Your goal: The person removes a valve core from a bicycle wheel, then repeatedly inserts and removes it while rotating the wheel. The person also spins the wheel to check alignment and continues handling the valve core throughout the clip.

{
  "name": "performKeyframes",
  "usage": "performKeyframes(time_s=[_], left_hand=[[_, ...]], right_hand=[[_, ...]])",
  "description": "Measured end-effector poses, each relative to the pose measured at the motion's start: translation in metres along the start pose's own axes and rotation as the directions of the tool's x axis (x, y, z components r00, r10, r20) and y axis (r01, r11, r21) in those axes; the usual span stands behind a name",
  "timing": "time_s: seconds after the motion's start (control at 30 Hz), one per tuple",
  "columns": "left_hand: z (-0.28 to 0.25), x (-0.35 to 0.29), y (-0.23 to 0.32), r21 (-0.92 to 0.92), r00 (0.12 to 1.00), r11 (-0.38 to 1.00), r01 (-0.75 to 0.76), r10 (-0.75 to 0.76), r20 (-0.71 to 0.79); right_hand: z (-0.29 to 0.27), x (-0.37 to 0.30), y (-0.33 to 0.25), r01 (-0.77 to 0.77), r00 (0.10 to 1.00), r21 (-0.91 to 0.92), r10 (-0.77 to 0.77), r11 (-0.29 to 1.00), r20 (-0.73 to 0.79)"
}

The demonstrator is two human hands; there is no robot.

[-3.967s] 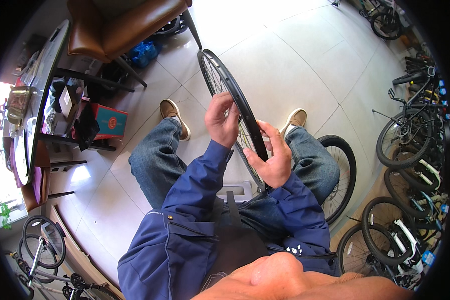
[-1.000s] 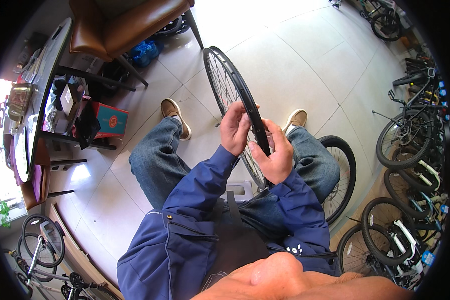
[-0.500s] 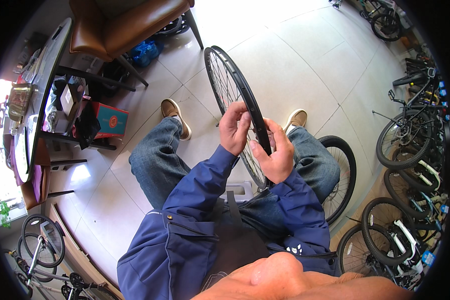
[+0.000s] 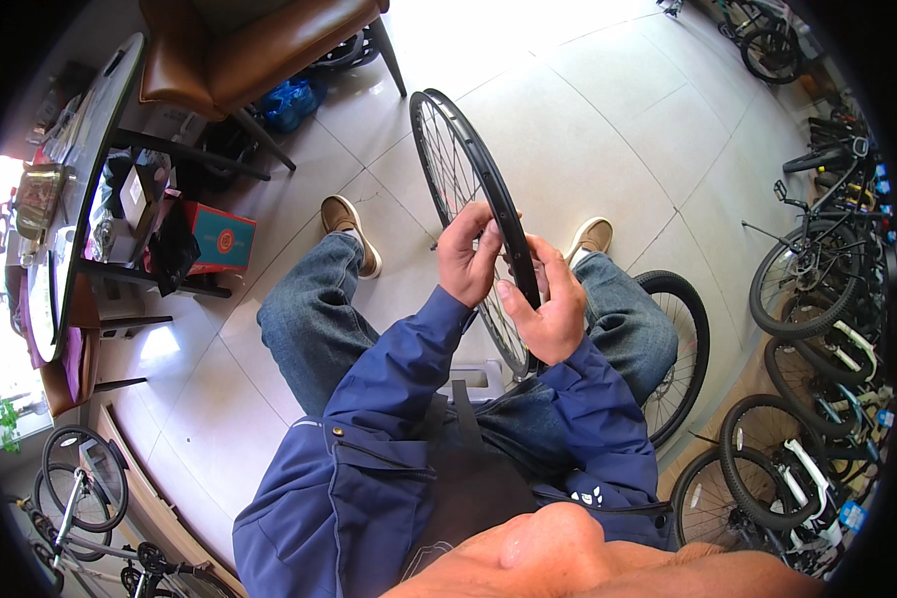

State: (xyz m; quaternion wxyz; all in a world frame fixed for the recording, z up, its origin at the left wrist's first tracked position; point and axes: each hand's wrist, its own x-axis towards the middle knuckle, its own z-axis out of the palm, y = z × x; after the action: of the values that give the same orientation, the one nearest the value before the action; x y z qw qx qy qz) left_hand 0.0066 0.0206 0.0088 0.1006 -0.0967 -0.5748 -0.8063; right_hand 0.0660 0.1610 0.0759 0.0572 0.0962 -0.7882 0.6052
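I sit with a black spoked bicycle rim (image 4: 458, 149) standing upright between my knees, without a tyre. My left hand (image 4: 465, 254) grips the rim's edge from the left, fingers curled over it. My right hand (image 4: 545, 299) holds the same stretch of rim from the right, thumb pressed on the black rim. Both hands meet close together at the near part of the rim. My blue jacket sleeves and jeans fill the lower middle.
A second wheel with a tyre (image 4: 680, 349) leans by my right leg. Several bicycles (image 4: 817, 279) line the right side. A brown chair (image 4: 244, 50), a cluttered table (image 4: 70, 199) and a red box (image 4: 219, 239) stand at the left. Pale tiled floor lies ahead.
Four seconds ago my hands were apart on the rim; now they are close together. The rim's top has shifted slightly right. Little differs over the last second.
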Motion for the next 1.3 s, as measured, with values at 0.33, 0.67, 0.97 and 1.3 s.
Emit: performKeyframes(time_s=[0.33,0.67,0.97,1.3], left_hand=[[-0.005,0.003,-0.004,0.070,0.993,0.990,-0.121,0.121,0.006],[-0.002,0.006,-0.013,-0.027,0.991,0.992,-0.124,0.123,-0.053],[0.002,0.003,0.003,-0.029,0.994,0.999,-0.032,0.029,-0.102],[-0.011,0.010,-0.009,0.053,1.000,0.999,-0.003,0.004,-0.008]], right_hand=[[0.000,0.001,-0.006,0.020,0.999,0.014,-0.021,1.000,0.044],[0.001,0.001,-0.007,-0.002,0.999,0.006,0.002,1.000,0.038],[0.002,0.002,-0.006,0.012,0.999,-0.012,-0.011,1.000,0.045],[-0.003,0.001,-0.002,-0.022,0.992,-0.199,0.046,0.980,0.118]])
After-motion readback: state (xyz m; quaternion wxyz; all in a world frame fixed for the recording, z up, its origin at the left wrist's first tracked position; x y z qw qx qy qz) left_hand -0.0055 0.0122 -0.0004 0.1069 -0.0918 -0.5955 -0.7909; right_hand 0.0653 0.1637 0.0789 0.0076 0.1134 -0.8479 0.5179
